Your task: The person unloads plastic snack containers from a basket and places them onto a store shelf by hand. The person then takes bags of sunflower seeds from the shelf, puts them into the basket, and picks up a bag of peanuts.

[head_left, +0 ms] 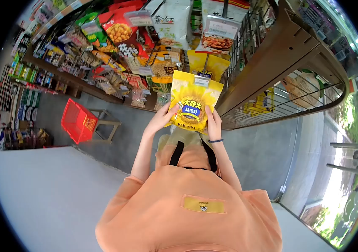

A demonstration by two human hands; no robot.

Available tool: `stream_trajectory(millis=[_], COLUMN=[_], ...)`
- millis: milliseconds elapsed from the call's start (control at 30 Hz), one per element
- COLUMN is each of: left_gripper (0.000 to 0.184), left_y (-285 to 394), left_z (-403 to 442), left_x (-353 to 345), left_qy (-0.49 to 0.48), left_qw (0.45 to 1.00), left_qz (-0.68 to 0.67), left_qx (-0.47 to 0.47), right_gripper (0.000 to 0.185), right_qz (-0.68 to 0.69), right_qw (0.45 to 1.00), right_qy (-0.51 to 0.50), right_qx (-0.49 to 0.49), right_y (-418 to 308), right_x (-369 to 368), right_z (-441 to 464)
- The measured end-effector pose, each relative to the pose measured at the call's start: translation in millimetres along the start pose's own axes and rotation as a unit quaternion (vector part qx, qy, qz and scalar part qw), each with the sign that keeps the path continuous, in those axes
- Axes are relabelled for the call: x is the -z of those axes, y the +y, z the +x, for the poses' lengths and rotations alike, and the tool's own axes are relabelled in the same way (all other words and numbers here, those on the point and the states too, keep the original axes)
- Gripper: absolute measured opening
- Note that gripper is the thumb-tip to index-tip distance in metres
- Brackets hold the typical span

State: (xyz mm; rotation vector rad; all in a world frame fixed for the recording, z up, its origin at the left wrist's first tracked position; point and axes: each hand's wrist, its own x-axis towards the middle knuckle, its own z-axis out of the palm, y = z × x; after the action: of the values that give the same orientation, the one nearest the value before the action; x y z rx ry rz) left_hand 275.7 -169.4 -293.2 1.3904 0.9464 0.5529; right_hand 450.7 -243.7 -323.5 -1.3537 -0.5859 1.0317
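A yellow bag of sunflower seeds (193,90) is held upright in front of my body, its printed front facing me. My left hand (164,116) grips its left edge, thumb on the front and fingers behind. On the right edge, my right hand (213,122) holds it the same way, with a dark band at the wrist. Just beyond the held bag, a similar yellow bag (214,63) hangs on the rack, partly covered by it.
Hanging snack bags, among them a red bag (120,31) and a white bag (170,25), fill the rack ahead. Its brown end frame (267,71) juts out at right, with a wire side basket (280,107). A red shopping basket (78,122) stands near a stool (107,126) on the left.
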Motion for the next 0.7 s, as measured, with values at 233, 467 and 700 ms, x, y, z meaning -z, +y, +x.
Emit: stream_trajectory(millis=[233, 467, 700], left_gripper=[0.042, 0.038, 0.035], left_y=[-27, -68, -74], left_z=[-33, -74, -160], left_x=[-12, -3, 35], left_qy=[0.087, 0.213, 0.369], left_qw=[0.996, 0.969, 0.924], left_qz=[-0.032, -0.124, -0.078], left_qx=[0.01, 0.004, 0.062], right_gripper=[0.035, 0.039, 0.046], right_qz=[-0.007, -0.03, -0.145], right_qw=[0.998, 0.992, 0.958], right_qy=[-0.048, -0.113, -0.244], right_qx=[-0.028, -0.056, -0.036], right_y=[17, 23, 70], right_x=[-1, -38, -106], right_z=[-12, -30, -58])
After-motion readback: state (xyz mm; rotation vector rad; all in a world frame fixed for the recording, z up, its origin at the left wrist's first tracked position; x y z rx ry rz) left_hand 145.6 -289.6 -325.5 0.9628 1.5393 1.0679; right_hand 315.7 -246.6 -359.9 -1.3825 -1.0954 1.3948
